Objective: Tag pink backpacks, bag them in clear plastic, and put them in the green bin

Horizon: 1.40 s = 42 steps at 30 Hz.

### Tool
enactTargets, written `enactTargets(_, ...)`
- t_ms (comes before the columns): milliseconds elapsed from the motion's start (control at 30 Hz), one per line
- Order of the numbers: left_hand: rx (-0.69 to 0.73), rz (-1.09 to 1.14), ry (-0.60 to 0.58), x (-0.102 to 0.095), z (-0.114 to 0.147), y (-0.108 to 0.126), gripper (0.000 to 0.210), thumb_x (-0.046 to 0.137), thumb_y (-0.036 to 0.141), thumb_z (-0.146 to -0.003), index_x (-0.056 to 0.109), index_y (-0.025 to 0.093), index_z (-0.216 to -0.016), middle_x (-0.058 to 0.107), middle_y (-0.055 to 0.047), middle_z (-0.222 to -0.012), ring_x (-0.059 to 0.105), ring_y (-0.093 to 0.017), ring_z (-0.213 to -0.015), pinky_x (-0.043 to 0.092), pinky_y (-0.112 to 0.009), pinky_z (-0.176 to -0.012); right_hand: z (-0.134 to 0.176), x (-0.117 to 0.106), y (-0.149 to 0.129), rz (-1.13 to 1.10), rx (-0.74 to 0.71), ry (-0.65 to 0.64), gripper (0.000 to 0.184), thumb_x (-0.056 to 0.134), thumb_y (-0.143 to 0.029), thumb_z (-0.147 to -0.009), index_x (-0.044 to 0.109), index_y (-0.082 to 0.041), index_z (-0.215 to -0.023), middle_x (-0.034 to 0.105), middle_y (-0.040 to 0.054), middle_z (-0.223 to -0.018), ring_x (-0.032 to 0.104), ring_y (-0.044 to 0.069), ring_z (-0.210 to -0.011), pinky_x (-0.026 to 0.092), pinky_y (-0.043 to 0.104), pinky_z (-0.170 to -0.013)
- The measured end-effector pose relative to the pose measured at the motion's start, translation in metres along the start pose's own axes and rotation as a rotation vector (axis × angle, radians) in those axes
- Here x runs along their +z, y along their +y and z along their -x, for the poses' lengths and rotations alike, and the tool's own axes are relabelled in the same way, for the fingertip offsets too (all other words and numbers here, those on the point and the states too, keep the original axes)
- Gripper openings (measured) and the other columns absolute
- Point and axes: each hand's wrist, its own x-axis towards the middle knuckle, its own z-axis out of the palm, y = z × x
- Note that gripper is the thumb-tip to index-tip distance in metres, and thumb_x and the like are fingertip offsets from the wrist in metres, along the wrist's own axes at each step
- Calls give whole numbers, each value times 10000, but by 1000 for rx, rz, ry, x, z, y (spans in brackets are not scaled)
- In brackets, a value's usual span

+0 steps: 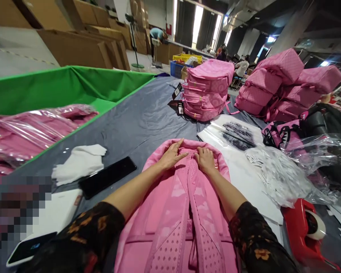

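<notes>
A pink backpack (170,212) with a faint camouflage pattern lies in front of me, its two shoulder straps facing up. My left hand (169,156) rests on its top end, thumb and forefinger spread apart. Beside it, my right hand (206,160) has its fingers curled at the top panel, near the upper ends of the straps; the fingertips are partly hidden. To the left are a black phone-like slab (108,177) and a crumpled white cloth (79,163).
Stacked pink backpacks (207,91) with hanging tags stand ahead, and more backpacks (272,83) are piled right. A red tape dispenser (298,231) and clear plastic bags (281,174) lie right. At left, a green-lined bin (102,81) holds wrapped pink goods. People work farther back.
</notes>
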Motion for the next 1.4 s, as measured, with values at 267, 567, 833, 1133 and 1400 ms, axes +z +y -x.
enactTargets(267, -133, -261, -191, 24, 29, 33, 1043, 575, 743, -826, 182, 186, -1616, -24, -225, -1673, -121, -470, -1513, 74, -682, -1187, -16, 9, -30, -65, -64, 121, 367, 379, -244, -1040, 565, -126, -1334, 651, 188, -1210, 560, 289, -1094, 416, 443, -977)
enactTargets(567, -108, -277, 6, 35, 43, 29, 815, 561, 641, -892, 317, 278, -1580, 16, -145, -1695, -60, -412, -1546, 57, -639, -1218, -26, -84, 27, 83, -11, -96, 478, 641, -152, -885, 569, -205, -1355, 647, 150, -1298, 618, 279, -1163, 498, 354, -880)
enactTargets(833, 108, -316, 152, 43, 47, 15, 721, 562, 548, -925, 350, 301, -1568, 140, -140, -1690, 32, -377, -1560, 47, -637, -1224, -97, -58, 38, 180, -41, -428, 464, 926, -221, -569, 729, -203, -988, 742, 91, -1043, 697, 259, -962, 467, 253, -699)
enactTargets(1133, 237, -380, -95, 45, -2, 6, 754, 550, 604, -918, 340, 292, -1571, 126, -118, -1691, 137, -398, -1543, 99, -598, -1233, -92, -66, 37, 230, -154, -461, 467, 822, -395, -768, 665, -229, -1175, 689, 95, -1208, 681, 238, -1068, 467, 246, -809)
enactTargets(1400, 243, -369, -96, 47, -9, 3, 772, 537, 632, -918, 344, 267, -1571, 117, -141, -1689, 139, -419, -1537, 86, -613, -1231, -101, -59, 28, 283, -66, -382, 355, 684, -440, -873, 689, -203, -1137, 726, 148, -1141, 681, 301, -1081, 493, 323, -783)
